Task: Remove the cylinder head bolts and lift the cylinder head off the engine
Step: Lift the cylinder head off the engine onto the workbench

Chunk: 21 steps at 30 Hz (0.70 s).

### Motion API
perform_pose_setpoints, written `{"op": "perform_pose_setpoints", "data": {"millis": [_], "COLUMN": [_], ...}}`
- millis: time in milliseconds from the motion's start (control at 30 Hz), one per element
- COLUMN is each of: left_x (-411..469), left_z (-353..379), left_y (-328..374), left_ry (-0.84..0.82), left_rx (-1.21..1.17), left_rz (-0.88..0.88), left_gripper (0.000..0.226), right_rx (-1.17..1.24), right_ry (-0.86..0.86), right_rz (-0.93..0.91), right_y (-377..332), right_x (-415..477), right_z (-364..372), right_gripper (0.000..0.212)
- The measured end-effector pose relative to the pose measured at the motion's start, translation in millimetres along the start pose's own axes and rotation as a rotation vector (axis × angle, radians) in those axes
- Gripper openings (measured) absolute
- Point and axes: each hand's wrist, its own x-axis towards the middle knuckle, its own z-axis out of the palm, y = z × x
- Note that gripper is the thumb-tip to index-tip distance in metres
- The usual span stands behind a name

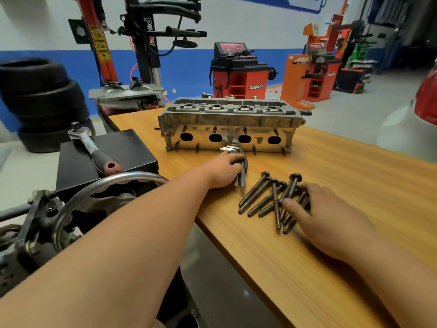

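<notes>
The task looks essentially done: the head (pixel 228 124) is seen resting on the table (pixel 331 185), apart from any engine. About ten bolts (pixel 272 200) are heaped beside it, under the right hand (pixel 316 209), fingers spread. One hex key set (pixel 238 166) is clasped by the left hand (pixel 224 169)

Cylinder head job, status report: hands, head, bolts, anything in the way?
Left hand gripping hex key set. Right hand flat on loose bolts. Cylinder head off, sitting on wooden table. Nothing blocking.
</notes>
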Motion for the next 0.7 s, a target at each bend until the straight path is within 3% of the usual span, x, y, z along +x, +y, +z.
{"op": "perform_pose_setpoints", "data": {"millis": [133,233,333,400,467,533,600,700], "left_x": [-9.0,-28.6,-48.0,-65.6,-90.0,-119.3,-136.3,-139.2], "left_z": [2.5,-7.6,-56.8,-101.7,-138.3,-152.3,-150.9,-145.4], "left_y": [-2.4,4.5,10.9,1.5,-24.3,-49.3,-60.9,-52.0], "left_ry": [0.009,0.217,0.523,0.625,0.587,0.360,0.163,0.225], "left_rx": [0.016,0.097,0.526,0.691,0.675,0.501,0.297,0.263], "left_rz": [0.041,0.095,0.132,-0.081,-0.472,-0.743,-0.734,-0.660], "left_gripper": [0.051,0.054,0.040,0.037,0.050,0.051,0.036,0.028], "right_rx": [0.005,0.016,0.037,0.003,-0.007,-0.001,0.006,0.015], "right_ry": [-0.017,-0.014,-0.005,-0.024,-0.052,-0.059,-0.058,-0.061], "right_rz": [-0.056,-0.063,-0.065,-0.081,-0.083,-0.081,-0.089,-0.099], "right_y": [-7.2,-3.3,-0.4,-1.2,-3.8,-4.5,-4.3,-2.1], "right_x": [-2.2,-1.0,-1.5,-3.6,-6.9,-9.2,-10.3,-12.5], "right_z": [1.8,2.5,2.4,1.9,0.8,-0.4,-2.5,-2.3], "right_gripper": [0.089,0.080,0.074,0.074,0.075,0.076,0.075,0.074]}}
